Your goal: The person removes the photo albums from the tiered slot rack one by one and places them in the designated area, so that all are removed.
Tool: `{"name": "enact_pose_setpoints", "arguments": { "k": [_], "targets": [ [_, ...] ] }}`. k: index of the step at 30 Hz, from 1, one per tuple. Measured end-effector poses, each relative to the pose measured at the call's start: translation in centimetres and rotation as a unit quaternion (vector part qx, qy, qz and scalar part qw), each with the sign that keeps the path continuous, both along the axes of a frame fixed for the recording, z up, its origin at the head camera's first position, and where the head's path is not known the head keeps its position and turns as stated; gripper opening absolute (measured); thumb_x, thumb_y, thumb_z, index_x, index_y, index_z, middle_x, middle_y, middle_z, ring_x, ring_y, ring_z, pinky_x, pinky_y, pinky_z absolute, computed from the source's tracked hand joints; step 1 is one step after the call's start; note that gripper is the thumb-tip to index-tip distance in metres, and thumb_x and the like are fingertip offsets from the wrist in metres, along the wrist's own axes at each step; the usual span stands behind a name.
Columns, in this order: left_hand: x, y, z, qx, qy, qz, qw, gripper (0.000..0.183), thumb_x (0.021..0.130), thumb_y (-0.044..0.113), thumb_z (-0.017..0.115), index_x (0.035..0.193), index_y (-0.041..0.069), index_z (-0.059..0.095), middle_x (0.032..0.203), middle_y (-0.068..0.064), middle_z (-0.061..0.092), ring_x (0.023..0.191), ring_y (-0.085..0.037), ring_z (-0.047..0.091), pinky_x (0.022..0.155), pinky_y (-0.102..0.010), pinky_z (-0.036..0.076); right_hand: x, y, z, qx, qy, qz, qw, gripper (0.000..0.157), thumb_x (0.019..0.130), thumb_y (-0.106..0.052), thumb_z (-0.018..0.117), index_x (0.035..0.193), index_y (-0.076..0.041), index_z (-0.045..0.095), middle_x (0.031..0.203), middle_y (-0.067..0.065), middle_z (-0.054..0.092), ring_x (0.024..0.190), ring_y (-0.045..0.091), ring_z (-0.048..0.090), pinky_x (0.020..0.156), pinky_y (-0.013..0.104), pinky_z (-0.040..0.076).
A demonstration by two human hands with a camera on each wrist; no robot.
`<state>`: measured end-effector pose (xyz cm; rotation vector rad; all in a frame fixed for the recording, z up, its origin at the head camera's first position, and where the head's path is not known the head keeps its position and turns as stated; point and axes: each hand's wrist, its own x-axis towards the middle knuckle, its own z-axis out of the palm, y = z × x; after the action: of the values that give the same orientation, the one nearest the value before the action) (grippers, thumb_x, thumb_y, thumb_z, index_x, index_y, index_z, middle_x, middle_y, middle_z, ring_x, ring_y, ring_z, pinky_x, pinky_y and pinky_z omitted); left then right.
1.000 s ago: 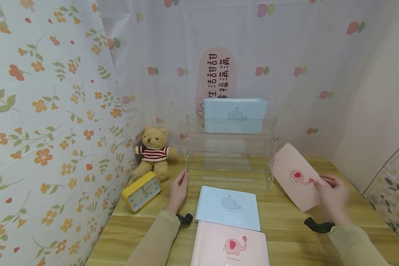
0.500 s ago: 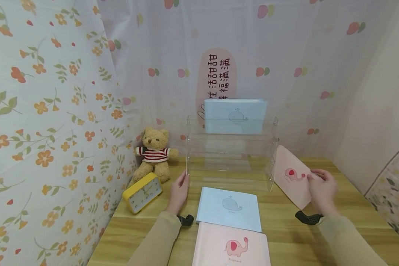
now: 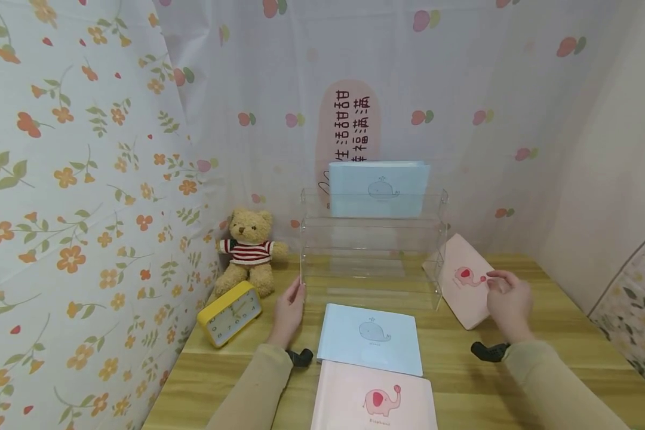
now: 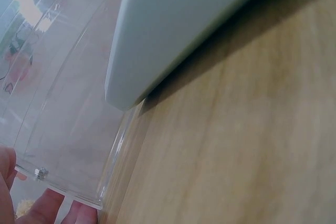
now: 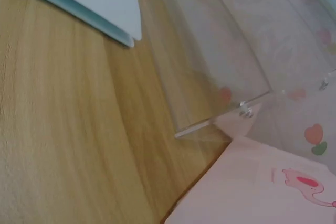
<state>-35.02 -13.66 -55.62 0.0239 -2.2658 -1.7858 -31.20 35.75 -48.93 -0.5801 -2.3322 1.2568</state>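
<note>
At the right end of a clear acrylic tiered rack [image 3: 373, 263], my right hand [image 3: 509, 301] pinches the right edge of a pink book [image 3: 464, 286] with an elephant on its cover. The book is tilted, and its far corner lies behind the rack's side panel. My left hand [image 3: 288, 310] grips the rack's left side panel low down, with fingers [image 4: 47, 205] seen past the panel edge. On the top tier stands a blue whale book [image 3: 378, 191]. Before the rack lies another blue whale book [image 3: 369, 338], with a second pink elephant book [image 3: 349, 400] nearer me. The right hand is out of the right wrist view.
A teddy bear [image 3: 249, 251] in a striped top sits left of the rack. A yellow alarm clock [image 3: 229, 313] stands in front of it, near my left hand. All rest on a wooden table [image 3: 457, 382], with patterned fabric [image 3: 247, 77] hanging behind.
My right hand has carried the pink elephant book leftward, closer to the rack, and its far corner now shows behind the side panel. The left hand stays at the rack's left side.
</note>
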Motion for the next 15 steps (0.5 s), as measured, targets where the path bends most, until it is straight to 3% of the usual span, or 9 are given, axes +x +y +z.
{"name": "enact_pose_setpoints", "arguments": {
  "k": [4, 10, 15],
  "targets": [
    [0.0, 0.1, 0.2, 0.000, -0.002, 0.003, 1.0000, 0.049, 0.115, 0.038, 0.061, 0.160, 0.020, 0.060, 0.164, -0.011, 0.059, 0.153, -0.037, 0.056, 0.127, -0.057, 0.047, -0.1, 0.3, -0.8, 0.032, 0.019, 0.007, 0.999, 0.030, 0.107, -0.015, 0.058, 0.130, -0.002, 0.072, 0.146, 0.034, 0.053, 0.135, 0.051, 0.048, 0.101, 0.057, 0.040],
    [-0.1, 0.1, 0.1, -0.005, 0.001, 0.006, 1.0000, 0.048, 0.115, 0.038, 0.061, 0.159, 0.020, 0.060, 0.163, -0.012, 0.060, 0.153, -0.038, 0.056, 0.126, -0.058, 0.047, 0.5, 0.8, -2.7, 0.030, -0.003, 0.017, 0.999, 0.036, 0.112, -0.024, 0.056, 0.131, 0.001, 0.072, 0.146, 0.034, 0.059, 0.139, 0.053, 0.047, 0.101, 0.054, 0.039],
    [0.0, 0.1, -0.2, -0.001, 0.000, 0.004, 1.0000, 0.049, 0.115, 0.038, 0.061, 0.160, 0.020, 0.060, 0.163, -0.012, 0.060, 0.153, -0.038, 0.056, 0.126, -0.058, 0.047, 1.1, 1.4, -4.3, -0.005, -0.055, 0.024, 0.998, 0.045, 0.113, -0.036, 0.056, 0.139, 0.000, 0.067, 0.158, 0.034, 0.056, 0.150, 0.054, 0.047, 0.114, 0.062, 0.041]
  ]
}}
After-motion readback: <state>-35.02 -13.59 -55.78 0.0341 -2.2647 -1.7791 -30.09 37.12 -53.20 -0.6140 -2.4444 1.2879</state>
